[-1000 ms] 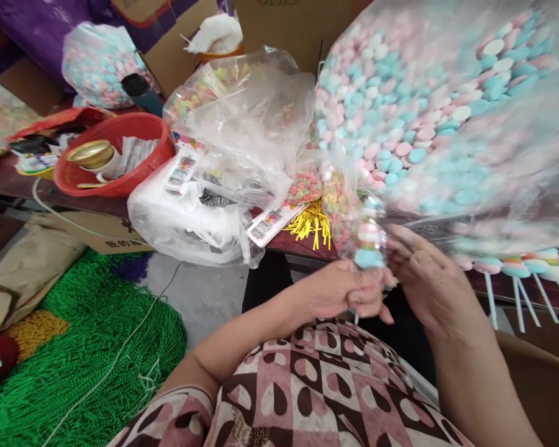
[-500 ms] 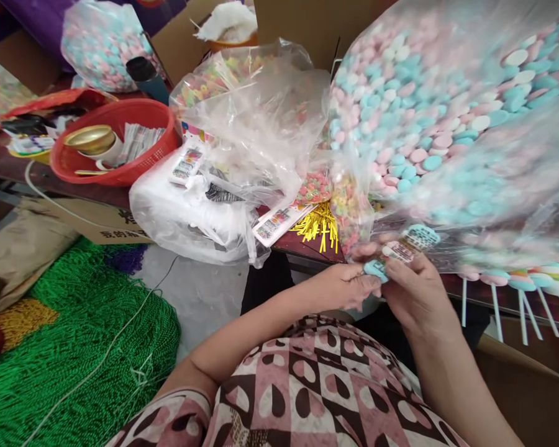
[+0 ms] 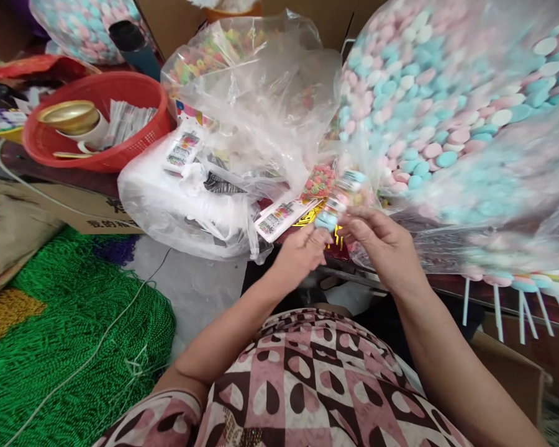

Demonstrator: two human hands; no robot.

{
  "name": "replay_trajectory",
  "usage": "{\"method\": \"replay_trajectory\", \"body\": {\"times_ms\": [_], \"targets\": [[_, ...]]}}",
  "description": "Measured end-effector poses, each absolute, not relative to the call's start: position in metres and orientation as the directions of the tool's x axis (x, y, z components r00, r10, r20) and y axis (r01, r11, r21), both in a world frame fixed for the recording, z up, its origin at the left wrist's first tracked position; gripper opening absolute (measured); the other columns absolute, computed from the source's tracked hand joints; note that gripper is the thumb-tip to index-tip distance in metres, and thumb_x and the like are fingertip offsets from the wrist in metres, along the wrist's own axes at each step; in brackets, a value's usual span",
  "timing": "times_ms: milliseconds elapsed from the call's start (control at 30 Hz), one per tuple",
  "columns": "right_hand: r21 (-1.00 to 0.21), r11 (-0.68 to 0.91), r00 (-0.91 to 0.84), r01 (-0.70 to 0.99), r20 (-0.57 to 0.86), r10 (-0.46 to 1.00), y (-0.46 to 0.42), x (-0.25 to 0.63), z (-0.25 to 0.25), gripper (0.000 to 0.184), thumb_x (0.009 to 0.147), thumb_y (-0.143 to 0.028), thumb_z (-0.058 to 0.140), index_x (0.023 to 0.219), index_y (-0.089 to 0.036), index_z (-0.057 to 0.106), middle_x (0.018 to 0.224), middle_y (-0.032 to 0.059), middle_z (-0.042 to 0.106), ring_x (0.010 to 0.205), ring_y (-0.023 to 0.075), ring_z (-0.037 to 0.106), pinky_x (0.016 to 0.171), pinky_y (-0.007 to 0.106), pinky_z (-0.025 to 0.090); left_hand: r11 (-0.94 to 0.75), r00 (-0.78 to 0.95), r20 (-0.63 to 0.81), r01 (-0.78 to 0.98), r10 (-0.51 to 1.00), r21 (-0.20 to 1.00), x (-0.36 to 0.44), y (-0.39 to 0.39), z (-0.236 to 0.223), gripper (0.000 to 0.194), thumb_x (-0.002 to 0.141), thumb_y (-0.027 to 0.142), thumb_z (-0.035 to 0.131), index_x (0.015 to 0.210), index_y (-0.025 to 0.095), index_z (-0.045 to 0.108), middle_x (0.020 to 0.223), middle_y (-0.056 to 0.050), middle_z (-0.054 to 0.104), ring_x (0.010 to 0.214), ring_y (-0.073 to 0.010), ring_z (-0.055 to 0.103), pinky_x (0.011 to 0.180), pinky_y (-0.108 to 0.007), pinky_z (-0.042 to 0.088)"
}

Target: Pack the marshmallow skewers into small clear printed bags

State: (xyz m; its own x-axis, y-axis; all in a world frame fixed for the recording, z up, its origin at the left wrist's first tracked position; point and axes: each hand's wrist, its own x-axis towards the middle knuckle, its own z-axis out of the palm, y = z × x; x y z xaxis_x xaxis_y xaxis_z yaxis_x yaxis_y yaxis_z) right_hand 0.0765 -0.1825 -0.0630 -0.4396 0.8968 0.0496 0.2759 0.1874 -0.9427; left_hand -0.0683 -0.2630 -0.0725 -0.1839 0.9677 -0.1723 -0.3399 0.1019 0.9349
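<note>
My left hand (image 3: 302, 251) and my right hand (image 3: 382, 245) meet in front of me over the table edge. Both pinch a small wrapped candy lollipop (image 3: 338, 202), a stack of blue, pink and white discs in clear film with a printed label. The left fingers close near its blue lower end, and the right fingers close on its side. Just behind it lie yellow twist ties (image 3: 314, 214) and a label strip (image 3: 279, 218). A huge clear bag of blue and pink candy discs (image 3: 447, 118) fills the right.
A red basket (image 3: 95, 118) with a gold tape roll and wrappers sits far left. Crumpled clear bags (image 3: 256, 112) and a white bag (image 3: 172, 205) cover the middle. Finished lollipops on white sticks (image 3: 517, 292) line the right edge. Green beads (image 3: 60, 347) lie on the floor.
Both hands have risen and moved forward toward the table with the lollipop, which went from upright to tilted. The view has shifted downward and slightly left.
</note>
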Motion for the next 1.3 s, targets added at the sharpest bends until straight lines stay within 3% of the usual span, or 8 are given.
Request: {"method": "replay_trajectory", "body": {"times_ms": [200, 367, 667, 800, 967, 1100, 1167, 1300], "targets": [[-0.329, 0.576, -0.581, 0.748, 0.093, 0.809, -0.173, 0.05, -0.074, 0.044, 0.086, -0.037, 0.064, 0.124, -0.015, 0.065, 0.108, 0.0161, 0.073, 0.092, 0.0309, 0.067, 0.073, 0.038, 0.049, 0.008, -0.247, -0.239, -0.679, 0.939, 0.734, -0.085, -0.255, -0.07, 0.034, 0.085, 0.047, 0.068, 0.077, 0.018, 0.054, 0.046, 0.012, 0.033, 0.038, -0.004, 0.033, 0.054, -0.022, 0.046], [-0.175, 0.556, -0.561, 0.813, 0.023, 0.828, -0.17, 0.041, -0.08, 0.031, 0.093, -0.03, 0.051, 0.112, -0.016, 0.071, 0.101, 0.0156, 0.073, 0.084, 0.0281, 0.066, 0.064, 0.034, 0.043, 0.031, -0.22, -0.276, -0.728, 0.936, 0.684, -0.081, -0.255, -0.074, 0.034, 0.085, 0.047, 0.069, 0.078, 0.018, 0.054, 0.046, 0.013, 0.033, 0.037, -0.0035, 0.034, 0.054, -0.021, 0.048], [-0.253, 0.5, -0.48, 0.828, 0.139, 0.866, -0.149, 0.062, -0.082, 0.03, 0.089, -0.028, 0.05, 0.081, -0.017, 0.076, 0.078, 0.0111, 0.072, 0.067, 0.0214, 0.061, 0.059, 0.031, 0.037, 0.062, -0.2, -0.297, -0.726, 0.933, 0.685, -0.08, -0.255, -0.074, 0.034, 0.086, 0.048, 0.068, 0.079, 0.018, 0.054, 0.047, 0.012, 0.033, 0.038, -0.0037, 0.035, 0.056, -0.021, 0.048], [-0.456, 0.411, -0.413, 0.79, 0.099, 0.905, -0.145, 0.08, -0.072, 0.027, 0.085, -0.035, 0.059, 0.068, -0.018, 0.071, 0.06, 0.0039, 0.063, 0.058, 0.0169, 0.053, 0.053, 0.028, 0.033, 0.059, -0.187, -0.276, -0.719, 0.943, 0.692, -0.077, -0.253, -0.076, 0.034, 0.086, 0.049, 0.068, 0.08, 0.017, 0.055, 0.047, 0.012, 0.035, 0.039, -0.0035, 0.036, 0.057, -0.021, 0.049], [-0.875, 0.101, -0.294, 0.474, -0.049, 0.954, -0.153, 0.102, -0.062, 0.031, 0.076, -0.047, 0.073, 0.066, -0.018, 0.067, 0.051, -0.0046, 0.049, 0.048, 0.0099, 0.04, 0.048, 0.025, 0.031, 0.087, -0.156, -0.276, -0.71, 0.948, 0.699, -0.072, -0.249, -0.076, 0.037, 0.085, 0.052, 0.067, 0.082, 0.017, 0.056, 0.048, 0.012, 0.036, 0.038, -0.0036, 0.035, 0.053, -0.021, 0.048], [-0.992, -0.056, -0.251, 0.109, -0.082, 0.964, -0.166, 0.106, -0.054, 0.028, 0.067, -0.044, 0.081, 0.074, -0.02, 0.069, 0.061, -0.0033, 0.057, 0.05, 0.0103, 0.046, 0.047, 0.025, 0.036, 0.115, -0.145, -0.3, -0.702, 0.943, 0.702, -0.063, -0.244, -0.074, 0.037, 0.084, 0.053, 0.067, 0.083, 0.017, 0.056, 0.048, 0.012, 0.032, 0.037, -0.0031, 0.029, 0.047, -0.02, 0.042], [-0.998, -0.015, -0.272, 0.066, -0.033, 0.962, -0.172, 0.105, -0.05, 0.024, 0.07, -0.042, 0.079, 0.079, -0.022, 0.071, 0.066, -0.0026, 0.06, 0.052, 0.011, 0.048, 0.049, 0.026, 0.041, 0.157, -0.11, -0.314, -0.685, 0.943, 0.711, -0.058, -0.241, -0.073, 0.037, 0.084, 0.052, 0.068, 0.085, 0.017, 0.057, 0.049, 0.013, 0.031, 0.037, -0.003, 0.028, 0.045, -0.019, 0.039], [-0.903, 0.325, -0.395, 0.281, 0.2, 0.897, -0.182, 0.099, -0.047, 0.013, 0.084, -0.035, 0.068, 0.086, -0.024, 0.075, 0.076, 0.0017, 0.068, 0.068, 0.0169, 0.06, 0.068, 0.034, 0.051, 0.233, -0.029, -0.32, -0.626, 0.947, 0.744, -0.049, -0.239, -0.07, 0.033, 0.084, 0.044, 0.068, 0.075, 0.019, 0.048, 0.051, 0.012, 0.031, 0.039, -0.0028, 0.027, 0.045, -0.019, 0.036]]}}
